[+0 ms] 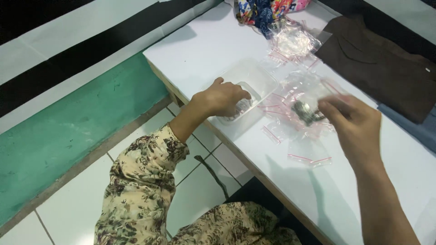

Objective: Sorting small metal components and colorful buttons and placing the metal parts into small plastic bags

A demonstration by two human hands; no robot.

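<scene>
My left hand [221,97] reaches into a clear plastic tub [254,75] on the white table, its fingers curled around small silvery pieces [243,108] at the tub's near end. My right hand [356,124] hovers above the table and pinches a small clear zip bag [309,97] with a red seal strip. A dark metallic item [303,110] sits inside that bag. Several empty zip bags [309,156] lie flat on the table under and around my right hand.
A heap of clear zip bags [293,43] lies behind the tub. Brown cloth [386,68] and grey-blue cloth [420,129] cover the table's right side. Colourful patterned fabric [263,9] sits at the far edge. The table edge [236,149] runs diagonally above tiled floor.
</scene>
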